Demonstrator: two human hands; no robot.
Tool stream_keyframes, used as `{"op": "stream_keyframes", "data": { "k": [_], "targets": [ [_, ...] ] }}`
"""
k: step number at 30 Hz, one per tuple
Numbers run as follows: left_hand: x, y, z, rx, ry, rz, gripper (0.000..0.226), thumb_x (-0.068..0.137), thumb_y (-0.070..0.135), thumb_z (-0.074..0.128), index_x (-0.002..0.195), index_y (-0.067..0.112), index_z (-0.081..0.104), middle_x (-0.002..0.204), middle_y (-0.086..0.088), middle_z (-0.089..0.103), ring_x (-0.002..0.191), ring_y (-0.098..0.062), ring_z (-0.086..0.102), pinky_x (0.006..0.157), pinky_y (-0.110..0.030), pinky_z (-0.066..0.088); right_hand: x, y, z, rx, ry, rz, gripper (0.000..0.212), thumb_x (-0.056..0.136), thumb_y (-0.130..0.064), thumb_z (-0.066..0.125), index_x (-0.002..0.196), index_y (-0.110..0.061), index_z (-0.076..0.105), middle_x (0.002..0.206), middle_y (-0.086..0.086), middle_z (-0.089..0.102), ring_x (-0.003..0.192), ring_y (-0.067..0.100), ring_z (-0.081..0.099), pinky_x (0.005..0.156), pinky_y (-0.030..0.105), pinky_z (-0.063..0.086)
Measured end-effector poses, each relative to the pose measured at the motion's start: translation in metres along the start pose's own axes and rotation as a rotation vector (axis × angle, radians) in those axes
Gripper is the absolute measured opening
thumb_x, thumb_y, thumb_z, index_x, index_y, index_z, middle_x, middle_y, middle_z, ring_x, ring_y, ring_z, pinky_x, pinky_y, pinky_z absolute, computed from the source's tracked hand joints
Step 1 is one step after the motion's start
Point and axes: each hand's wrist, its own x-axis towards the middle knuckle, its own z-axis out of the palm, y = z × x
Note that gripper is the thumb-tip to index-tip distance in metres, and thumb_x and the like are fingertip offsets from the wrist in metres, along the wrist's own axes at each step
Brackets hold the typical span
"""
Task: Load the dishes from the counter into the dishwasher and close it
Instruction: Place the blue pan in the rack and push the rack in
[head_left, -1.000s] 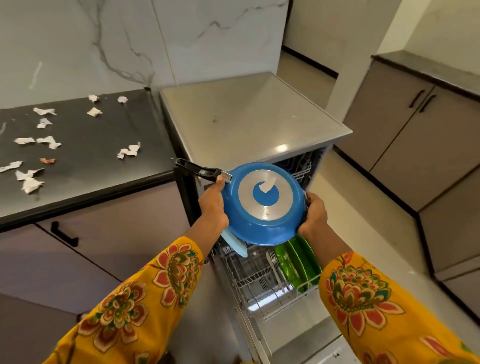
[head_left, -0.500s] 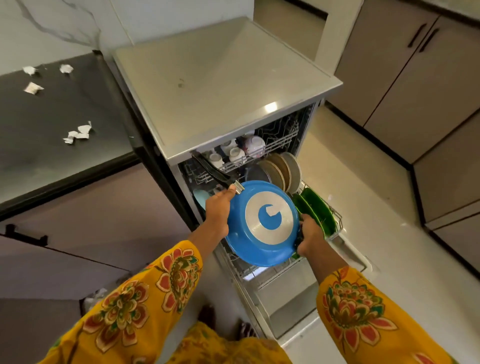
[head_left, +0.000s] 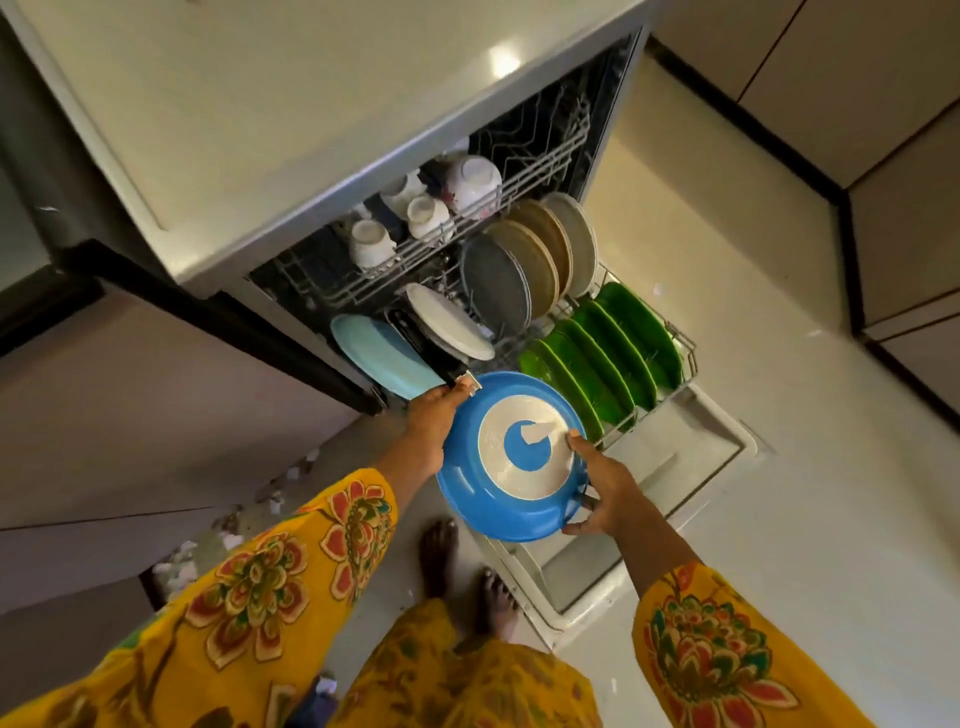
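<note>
Both hands grip the round blue frying pan (head_left: 511, 457) bottom-up over the front of the pulled-out lower wire rack (head_left: 688, 345), left hand (head_left: 434, 415) curled by the black handle, right hand (head_left: 605, 486) clasping the rim, likely to slot it beside the green plates (head_left: 608, 348).

Pan (head_left: 511, 457) held bottom-up over lower rack (head_left: 685, 358), between left hand (head_left: 434, 421) at nine o'clock and right hand (head_left: 605, 486) at three. Plates (head_left: 602, 353) at one o'clock; cups (head_left: 426, 215) in upper rack (head_left: 540, 171) at twelve.
</note>
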Motion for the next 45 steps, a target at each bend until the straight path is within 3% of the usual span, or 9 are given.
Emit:
{"op": "stream_keyframes", "data": {
  "k": [7,12,15,18,21,26,32,39,45],
  "targets": [
    [0.074,-0.031,0.016,0.094,-0.040,-0.143,0.028,0.092,0.038,0.058,0.107,0.016,0.065,0.116,-0.010,0.066,0.108,-0.031,0.061,0.098,-0.049,0.047,0.062,-0.008,-0.002,0.001,0.068,-0.023,0.053,0.080,-0.037,0.072,0.124,-0.019,0.049,0.127,0.007,0.049,0.118,0.036,0.046,0.084,0.067,0.044],
    [0.106,-0.045,0.033,0.120,-0.056,-0.179,0.035,0.097,0.032,0.051,0.125,0.013,0.057,0.117,-0.009,0.063,0.099,-0.023,0.057,0.093,-0.041,0.046,0.095,-0.010,-0.002,0.023,0.124,-0.068,0.052,0.080,-0.028,0.073,0.122,-0.018,0.044,0.118,0.003,0.050,0.107,0.029,0.048,0.073,0.053,0.047],
    [0.123,-0.051,0.035,0.143,-0.053,-0.195,0.035,0.097,0.030,0.051,0.127,0.012,0.055,0.109,-0.007,0.061,0.095,-0.022,0.056,0.085,-0.037,0.047,0.108,-0.012,0.002,0.008,0.140,-0.079,0.057,0.084,-0.025,0.070,0.130,-0.020,0.038,0.115,0.002,0.044,0.104,0.026,0.043,0.082,0.056,0.044],
    [0.137,-0.055,0.034,0.188,-0.042,-0.173,0.033,0.097,0.029,0.052,0.124,0.010,0.056,0.106,-0.006,0.061,0.093,-0.021,0.056,0.077,-0.032,0.048,0.118,-0.010,0.008,0.025,0.149,-0.068,0.057,0.084,-0.026,0.069,0.131,-0.017,0.038,0.115,0.003,0.047,0.104,0.024,0.045,0.081,0.051,0.044],
    [0.147,-0.057,0.032,0.202,0.003,-0.133,0.032,0.094,0.030,0.057,0.119,0.009,0.061,0.107,-0.009,0.065,0.092,-0.023,0.058,0.083,-0.036,0.050,0.128,-0.006,0.016,-0.005,0.194,-0.079,0.053,0.085,-0.031,0.068,0.129,-0.016,0.042,0.114,0.003,0.050,0.100,0.023,0.046,0.076,0.044,0.045],
    [0.150,-0.053,0.033,0.213,0.128,-0.063,0.024,0.091,0.028,0.060,0.098,0.006,0.065,0.073,-0.002,0.059,0.070,-0.019,0.055,0.059,-0.026,0.045,0.147,-0.001,0.031,-0.157,0.310,-0.103,0.056,0.082,-0.050,0.064,0.124,-0.016,0.050,0.128,0.010,0.048,0.102,0.029,0.052,0.086,0.050,0.052],
    [0.159,-0.045,0.024,0.415,0.210,-0.018,0.041,0.091,0.035,0.057,0.091,-0.005,0.065,0.096,-0.025,0.066,0.075,-0.029,0.053,0.068,-0.030,0.040,0.158,0.007,0.048,-0.249,0.167,-0.016,0.048,0.089,-0.036,0.057,0.130,-0.017,0.043,0.133,0.009,0.038,0.103,0.029,0.047,0.069,0.042,0.047],
    [0.169,-0.049,0.026,0.494,0.251,-0.023,0.040,0.094,0.039,0.050,0.071,0.008,0.056,0.087,-0.016,0.063,0.081,-0.031,0.055,0.068,-0.030,0.038,0.173,0.024,0.061,-0.187,0.082,0.089,0.055,0.087,-0.045,0.056,0.133,-0.024,0.034,0.138,0.009,0.035,0.117,0.040,0.045,0.077,0.053,0.050],
    [0.183,-0.059,0.033,0.524,0.286,-0.019,0.043,0.095,0.040,0.047,0.081,0.002,0.062,0.101,-0.024,0.065,0.100,-0.041,0.059,0.079,-0.042,0.049,0.187,0.035,0.069,-0.130,0.058,0.102,0.054,0.084,-0.044,0.057,0.129,-0.026,0.035,0.136,0.010,0.037,0.114,0.038,0.047,0.070,0.054,0.052]
  ]
}}
